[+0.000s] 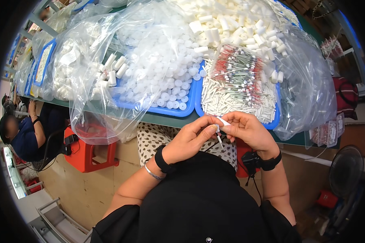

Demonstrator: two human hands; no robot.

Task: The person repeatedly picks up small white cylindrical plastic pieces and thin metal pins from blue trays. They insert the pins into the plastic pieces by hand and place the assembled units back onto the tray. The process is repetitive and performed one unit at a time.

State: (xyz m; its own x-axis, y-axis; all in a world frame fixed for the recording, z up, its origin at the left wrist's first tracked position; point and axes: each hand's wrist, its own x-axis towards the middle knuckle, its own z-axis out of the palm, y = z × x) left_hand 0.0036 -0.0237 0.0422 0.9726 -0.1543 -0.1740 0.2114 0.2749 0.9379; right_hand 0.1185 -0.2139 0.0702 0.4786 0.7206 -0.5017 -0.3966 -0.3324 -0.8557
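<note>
At the green table (166,120), left hand (188,141) and right hand (252,131), nearly closed, pinch small white parts (223,121).

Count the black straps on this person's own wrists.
2: the left strap, around the wrist of the left hand; the right strap, around the wrist of the right hand. Neither is hidden.

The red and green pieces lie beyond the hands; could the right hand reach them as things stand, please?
Probably yes: the right hand is close to the blue tray, and the red and green pieces appear uncovered, though it may first need to release the small white part.
</note>
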